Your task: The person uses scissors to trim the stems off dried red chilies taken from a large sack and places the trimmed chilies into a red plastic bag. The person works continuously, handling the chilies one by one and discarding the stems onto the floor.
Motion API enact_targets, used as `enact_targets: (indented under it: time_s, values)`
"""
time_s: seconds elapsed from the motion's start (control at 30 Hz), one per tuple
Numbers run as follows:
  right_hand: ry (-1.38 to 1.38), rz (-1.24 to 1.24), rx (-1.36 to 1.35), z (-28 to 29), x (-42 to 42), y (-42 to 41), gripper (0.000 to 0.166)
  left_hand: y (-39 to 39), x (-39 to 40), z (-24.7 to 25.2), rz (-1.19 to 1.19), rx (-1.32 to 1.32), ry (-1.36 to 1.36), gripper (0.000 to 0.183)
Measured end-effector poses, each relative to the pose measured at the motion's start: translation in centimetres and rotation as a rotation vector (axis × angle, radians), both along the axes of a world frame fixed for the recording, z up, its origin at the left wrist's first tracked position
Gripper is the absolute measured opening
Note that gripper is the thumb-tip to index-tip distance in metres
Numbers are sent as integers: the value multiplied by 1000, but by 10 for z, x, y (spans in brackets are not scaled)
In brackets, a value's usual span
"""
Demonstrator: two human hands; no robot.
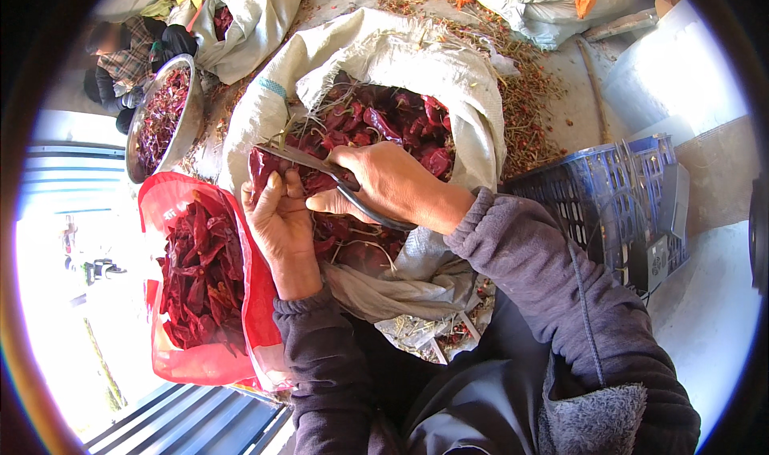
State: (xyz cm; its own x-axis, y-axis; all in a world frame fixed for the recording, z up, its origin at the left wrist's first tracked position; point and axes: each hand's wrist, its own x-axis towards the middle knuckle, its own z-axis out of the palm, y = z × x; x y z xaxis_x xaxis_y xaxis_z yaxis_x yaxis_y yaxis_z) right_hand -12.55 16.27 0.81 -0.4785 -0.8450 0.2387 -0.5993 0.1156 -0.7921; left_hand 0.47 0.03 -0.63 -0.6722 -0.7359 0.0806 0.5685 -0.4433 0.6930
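My left hand grips a dark red dried chilli pepper over the near left side of a white woven sack. My right hand holds a pair of scissors, its fingers around the dark handles. The scissor blades point left and lie across the top of the held pepper, by its stem end. Whole dried chillies, some with pale stalks, fill the sack below both hands. Left of my left hand, a red bag stands open with dried chillies inside.
A metal basin of chilli pieces stands at upper left beside a seated person. Another open sack is behind it. At right are a blue plastic crate and a wooden stick. Stem scraps litter the floor.
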Motion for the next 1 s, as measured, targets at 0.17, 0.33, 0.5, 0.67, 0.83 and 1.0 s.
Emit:
enact_targets:
  time_s: [0.17, 0.33, 0.5, 0.67, 0.83, 1.0]
  values:
    - [3, -17, -21, 4, -1, 1, 56, 2, -1, 13, 31, -38, -208, 25]
    - [113, -40, 57, 8, -4, 5, 53, 7, 3, 30, 71, -393, -580, 30]
    - [216, 18, 66, 7, -7, 9, 50, 13, 3, 35, -16, -678, -857, 37]
    - [361, 46, 58, 3, -7, 12, 55, 8, 5, 34, -45, -461, -682, 35]
    - [338, -34, 93, 4, -13, 13, 70, -1, 4, 23, 79, -612, -799, 29]
    - [270, 4, 156, 7, -13, 18, 80, -11, 8, 16, 175, -579, -799, 27]
